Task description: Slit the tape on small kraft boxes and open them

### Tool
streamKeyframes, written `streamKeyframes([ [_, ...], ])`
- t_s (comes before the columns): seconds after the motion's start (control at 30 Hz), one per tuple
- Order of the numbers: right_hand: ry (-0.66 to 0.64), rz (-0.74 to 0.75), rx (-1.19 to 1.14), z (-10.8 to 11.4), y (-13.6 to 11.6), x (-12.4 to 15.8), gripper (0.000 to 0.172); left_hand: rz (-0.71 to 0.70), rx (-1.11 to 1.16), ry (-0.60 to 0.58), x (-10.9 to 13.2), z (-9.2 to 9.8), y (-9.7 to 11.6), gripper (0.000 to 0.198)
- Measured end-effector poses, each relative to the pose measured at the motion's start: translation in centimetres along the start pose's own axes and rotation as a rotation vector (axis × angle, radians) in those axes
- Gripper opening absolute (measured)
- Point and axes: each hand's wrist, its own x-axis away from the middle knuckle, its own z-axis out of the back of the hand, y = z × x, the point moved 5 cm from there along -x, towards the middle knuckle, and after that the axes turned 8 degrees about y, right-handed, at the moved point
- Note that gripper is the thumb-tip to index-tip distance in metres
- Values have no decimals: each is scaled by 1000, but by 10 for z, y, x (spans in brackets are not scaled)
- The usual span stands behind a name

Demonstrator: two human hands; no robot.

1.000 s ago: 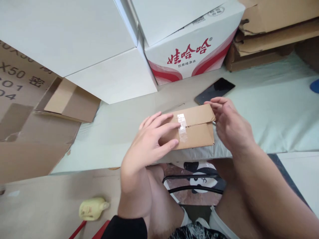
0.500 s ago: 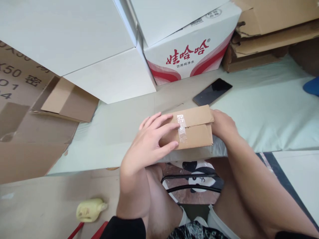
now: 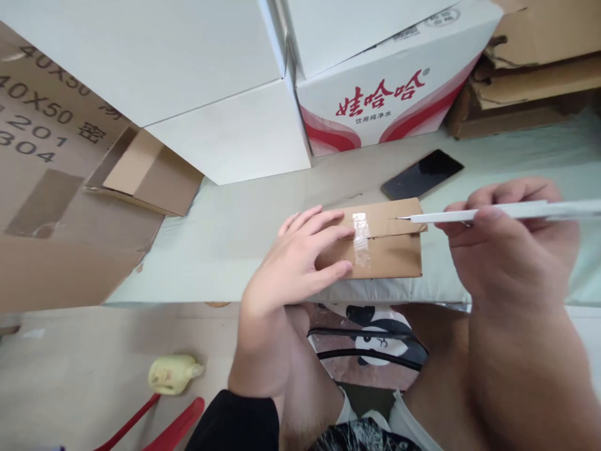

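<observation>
A small brown cardboard box [image 3: 394,257] lies in front of me, with a strip of clear tape [image 3: 361,241] across the seam of its top flaps. Resting on the left part of the box, my left hand [image 3: 300,263] has its fingers spread, fingertips close to the tape. To the right of the box, my right hand [image 3: 511,244] is closed around a slim white pen-like tool [image 3: 469,213] with a thin dark tip. That tip points left, over the box's top flap near its right end; whether it touches the cardboard I cannot tell.
Behind the box, a black phone [image 3: 422,175] lies on the pale green cloth [image 3: 235,250]. White cartons [image 3: 399,106] stand at the back, brown cardboard boxes [image 3: 42,219] at the left and back right. A yellow bottle [image 3: 171,374] is on the floor.
My right hand has left the box's right end and now holds up the white tool, its tip over the box. My left hand stays on the box. The view has shifted slightly.
</observation>
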Motion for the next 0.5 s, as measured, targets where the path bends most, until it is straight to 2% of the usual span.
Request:
streamKeyframes([
  [0.1,-125,20,205,-10,1,18,20,-4,3,1,1,1,-1,46],
  [0.2,-178,-9,455,-10,10,25,15,-10,5,5,1,1,-2,46],
  [0.5,-107,-32,543,-9,15,22,20,-24,20,17,0,1,-3,45],
])
